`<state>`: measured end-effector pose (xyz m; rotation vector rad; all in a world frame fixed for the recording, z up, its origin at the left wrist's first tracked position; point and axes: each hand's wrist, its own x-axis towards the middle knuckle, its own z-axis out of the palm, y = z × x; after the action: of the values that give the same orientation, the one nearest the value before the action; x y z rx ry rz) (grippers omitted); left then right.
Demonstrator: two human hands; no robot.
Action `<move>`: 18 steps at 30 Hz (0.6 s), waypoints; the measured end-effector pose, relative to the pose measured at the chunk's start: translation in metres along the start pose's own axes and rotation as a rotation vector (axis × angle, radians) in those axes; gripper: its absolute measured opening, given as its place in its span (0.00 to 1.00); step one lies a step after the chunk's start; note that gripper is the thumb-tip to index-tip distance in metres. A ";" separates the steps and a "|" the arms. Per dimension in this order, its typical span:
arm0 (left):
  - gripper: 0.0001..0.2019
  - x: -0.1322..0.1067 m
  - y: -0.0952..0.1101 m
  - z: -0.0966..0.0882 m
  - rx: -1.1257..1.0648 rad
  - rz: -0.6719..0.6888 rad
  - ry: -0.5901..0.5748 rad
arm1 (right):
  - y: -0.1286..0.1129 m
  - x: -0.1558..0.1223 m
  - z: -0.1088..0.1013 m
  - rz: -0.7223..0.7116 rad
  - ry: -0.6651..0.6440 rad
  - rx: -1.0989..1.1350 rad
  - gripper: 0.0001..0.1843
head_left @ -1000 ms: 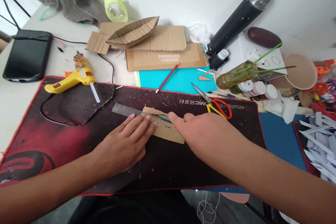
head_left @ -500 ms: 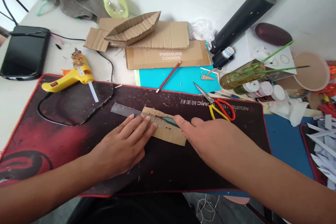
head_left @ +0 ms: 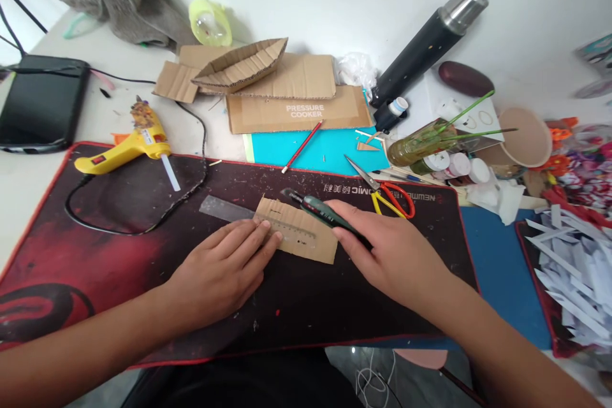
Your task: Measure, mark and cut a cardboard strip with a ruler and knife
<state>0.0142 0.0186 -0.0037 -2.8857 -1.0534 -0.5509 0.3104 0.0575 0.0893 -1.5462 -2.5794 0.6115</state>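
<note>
A clear ruler [head_left: 222, 207] lies across a small piece of cardboard [head_left: 321, 250] on the dark mat. My left hand [head_left: 222, 264] rests on both with its fingers stretched out flat, pressing them down. In my right hand [head_left: 399, 245] is a dark green utility knife [head_left: 318, 207], gripped by its handle. Its blade end points up and left, and it appears raised just above the cardboard's upper edge. A short dark slit shows in the cardboard near its top left corner. The ruler's middle is partly hidden under my left fingers.
Behind the mat [head_left: 157, 319] are scissors [head_left: 377, 188], a red pencil [head_left: 303, 146], and a cardboard boat shape [head_left: 241, 67] on flat cardboard. A yellow glue gun [head_left: 127, 150] with its cord lies left. At right stand a black flask [head_left: 425, 48], small jars and paper strips [head_left: 574, 280].
My right hand has lifted the knife off the ruler's edge, tilting it upward. My left hand stays on the ruler and cardboard. The view has shifted a little to the right.
</note>
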 end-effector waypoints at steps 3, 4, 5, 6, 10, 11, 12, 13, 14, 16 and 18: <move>0.16 -0.001 -0.001 0.000 -0.006 0.048 0.034 | 0.003 0.001 0.026 0.125 0.192 0.209 0.25; 0.15 -0.002 -0.001 0.000 -0.013 0.057 0.038 | 0.003 0.002 0.035 0.167 0.224 0.273 0.25; 0.15 -0.002 -0.002 -0.001 -0.023 0.061 0.041 | 0.001 0.003 0.044 0.203 0.240 0.332 0.24; 0.14 -0.002 -0.004 -0.001 -0.037 0.057 0.051 | -0.001 0.003 0.052 0.219 0.249 0.376 0.25; 0.13 0.002 -0.016 -0.003 -0.145 -0.121 0.109 | -0.006 -0.007 0.071 0.227 0.233 0.419 0.29; 0.15 0.005 -0.020 -0.004 -0.162 -0.179 0.099 | -0.005 -0.011 0.073 0.240 0.243 0.421 0.28; 0.17 0.008 -0.025 -0.004 -0.170 -0.225 0.066 | -0.004 -0.015 0.075 0.263 0.267 0.426 0.27; 0.20 0.012 -0.030 -0.004 -0.170 -0.259 0.011 | -0.003 -0.019 0.077 0.296 0.307 0.435 0.26; 0.24 0.016 -0.034 -0.004 -0.178 -0.290 -0.057 | -0.001 -0.021 0.080 0.336 0.360 0.449 0.25; 0.24 0.027 -0.043 -0.003 -0.277 -0.343 -0.203 | 0.002 -0.023 0.086 0.418 0.451 0.488 0.27; 0.19 0.038 -0.051 -0.001 -0.341 -0.334 -0.259 | 0.004 -0.022 0.094 0.479 0.503 0.519 0.28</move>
<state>0.0088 0.0809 0.0049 -3.1537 -1.6484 -0.4044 0.2994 0.0122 0.0046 -1.8182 -1.5431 0.7299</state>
